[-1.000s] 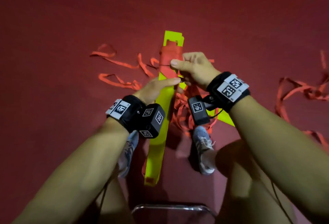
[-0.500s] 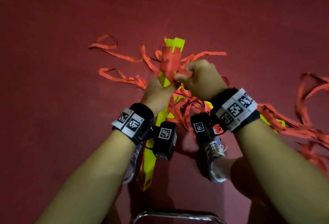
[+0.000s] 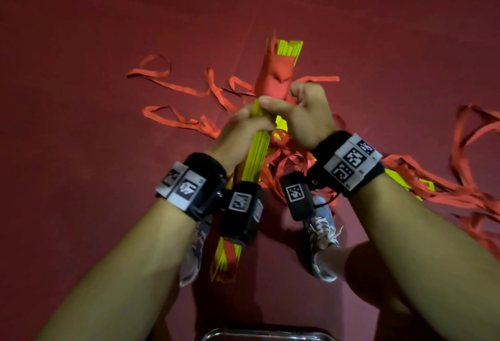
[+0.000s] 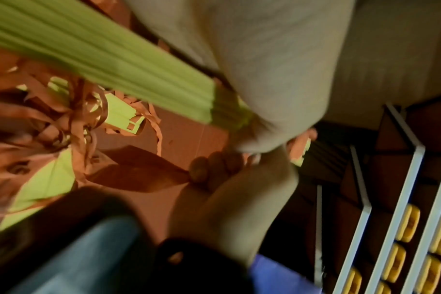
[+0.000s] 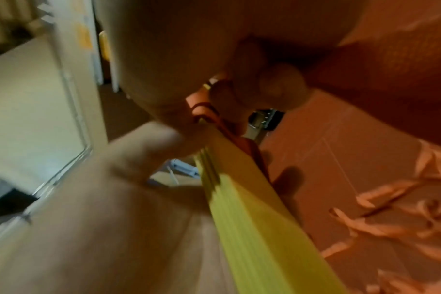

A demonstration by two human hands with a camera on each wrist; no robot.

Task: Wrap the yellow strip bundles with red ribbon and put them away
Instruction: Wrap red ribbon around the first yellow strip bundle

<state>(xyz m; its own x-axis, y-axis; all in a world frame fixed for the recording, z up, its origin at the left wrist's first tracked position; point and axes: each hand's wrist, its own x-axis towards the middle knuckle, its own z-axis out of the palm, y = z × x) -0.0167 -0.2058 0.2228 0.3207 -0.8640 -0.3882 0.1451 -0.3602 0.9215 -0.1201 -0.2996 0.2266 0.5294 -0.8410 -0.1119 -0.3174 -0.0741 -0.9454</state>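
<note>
L hand (image 3: 243, 132) wrapped round the yellow strip bundle (image 3: 253, 156) mid-length, closed tight, firm grip. R hand (image 3: 305, 116) just above it, touching the L; thumb (image 3: 273, 105) laid across the bundle's front, rest curled behind, so it's clamping the bundle right at the lower edge of the red ribbon wrap (image 3: 274, 78). R wrist cam: thin ribbon strands trapped between fingers (image 5: 280, 86) and the strips, pic blurry so can't tell how many. Wrap covers the upper part, yellow tips poke out above it, fanned a bit. Bundle is up in the air at the hands, tilted, far end pointing away from the person, near end down between the two shoes (image 3: 322, 232); can't tell if that end touches the floor (image 3: 81, 97). L wrist cam is motion-blurred, shows the strip edges stacked tight. Floor clutter: loose ribbon (image 3: 173, 121) in tangles left of, under and right of the hands; more yellow strips (image 3: 400, 181) flat under the R-side tangle. Chrome tube (image 3: 259, 332) at bottom edge of head view.
</note>
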